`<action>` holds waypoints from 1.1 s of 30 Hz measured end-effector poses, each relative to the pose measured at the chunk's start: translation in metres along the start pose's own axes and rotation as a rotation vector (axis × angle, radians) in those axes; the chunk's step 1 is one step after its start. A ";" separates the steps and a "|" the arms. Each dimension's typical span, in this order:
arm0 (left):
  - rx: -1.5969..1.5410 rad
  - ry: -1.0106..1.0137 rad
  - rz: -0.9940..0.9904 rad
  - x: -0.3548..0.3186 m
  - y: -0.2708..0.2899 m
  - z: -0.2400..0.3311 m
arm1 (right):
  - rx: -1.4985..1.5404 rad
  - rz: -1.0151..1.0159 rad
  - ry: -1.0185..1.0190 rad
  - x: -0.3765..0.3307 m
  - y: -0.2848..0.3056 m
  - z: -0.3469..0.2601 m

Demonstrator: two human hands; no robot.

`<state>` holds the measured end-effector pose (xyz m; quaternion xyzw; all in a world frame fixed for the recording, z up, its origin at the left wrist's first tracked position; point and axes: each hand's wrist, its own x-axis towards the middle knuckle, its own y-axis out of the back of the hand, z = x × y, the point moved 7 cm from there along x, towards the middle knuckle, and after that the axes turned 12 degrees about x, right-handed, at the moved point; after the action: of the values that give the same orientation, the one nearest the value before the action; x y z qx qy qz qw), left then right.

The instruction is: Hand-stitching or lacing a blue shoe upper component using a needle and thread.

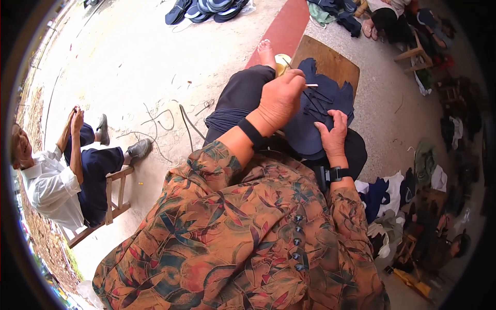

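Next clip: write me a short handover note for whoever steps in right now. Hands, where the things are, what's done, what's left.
Left hand: raised over the lap, grip closed on a thin tool, dark threads below it.
Right hand: flat on the stack of dark blue sole pieces, holding it on the lap.
Behind the stack: a wooden board. More soles lie on the floor ahead.
Done: cannot tell how much is stitched.
Left: likely the rest of this stack.

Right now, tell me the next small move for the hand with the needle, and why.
Probably draw the thread taut: the left hand is raised, pinching a thin needle-like tool above the dark blue fabric pieces, which the right hand presses flat on the lap.
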<state>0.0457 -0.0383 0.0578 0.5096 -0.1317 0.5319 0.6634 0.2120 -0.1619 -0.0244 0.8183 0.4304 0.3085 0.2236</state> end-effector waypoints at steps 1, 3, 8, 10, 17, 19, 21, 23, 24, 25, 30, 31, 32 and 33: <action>0.031 0.055 -0.006 -0.001 -0.002 -0.010 | 0.012 0.007 -0.019 -0.002 0.001 0.002; 0.066 0.168 0.005 -0.002 -0.003 -0.027 | 0.015 0.021 -0.001 -0.003 0.002 0.000; -0.030 0.239 0.023 -0.004 -0.005 -0.044 | 0.030 0.036 -0.028 -0.005 0.006 0.001; -0.115 0.415 0.012 -0.017 -0.013 -0.066 | 0.013 0.040 -0.009 -0.006 0.006 -0.001; -0.570 0.795 -0.152 -0.033 -0.032 -0.088 | 0.022 0.040 -0.003 -0.004 0.010 -0.012; -0.583 0.808 -0.289 -0.034 -0.036 -0.087 | -0.019 -0.029 0.045 -0.003 0.008 -0.027; -0.547 0.627 -0.454 -0.029 -0.040 -0.081 | -0.004 -0.095 0.133 -0.001 0.001 -0.034; -0.439 0.525 -0.559 -0.029 -0.043 -0.080 | -0.022 -0.205 0.212 -0.001 -0.010 -0.043; -0.331 0.422 -0.659 -0.030 -0.047 -0.077 | -0.021 -0.206 0.210 -0.002 -0.012 -0.042; -0.320 0.398 -0.734 -0.029 -0.049 -0.071 | -0.034 -0.206 0.194 -0.002 -0.013 -0.040; -0.189 0.178 -0.842 -0.019 -0.051 -0.053 | -0.033 -0.214 0.161 0.000 -0.014 -0.037; -0.174 0.149 -0.854 -0.017 -0.052 -0.051 | -0.043 -0.224 0.159 0.001 -0.014 -0.039; -0.160 0.120 -0.867 -0.015 -0.052 -0.050 | -0.054 -0.234 0.156 0.001 -0.015 -0.039; -0.161 0.122 -0.871 -0.013 -0.053 -0.049 | -0.052 -0.236 0.152 0.002 -0.015 -0.039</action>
<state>0.0669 -0.0009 -0.0017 0.4320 0.0937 0.2201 0.8696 0.1775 -0.1485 -0.0058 0.7302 0.5312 0.3522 0.2462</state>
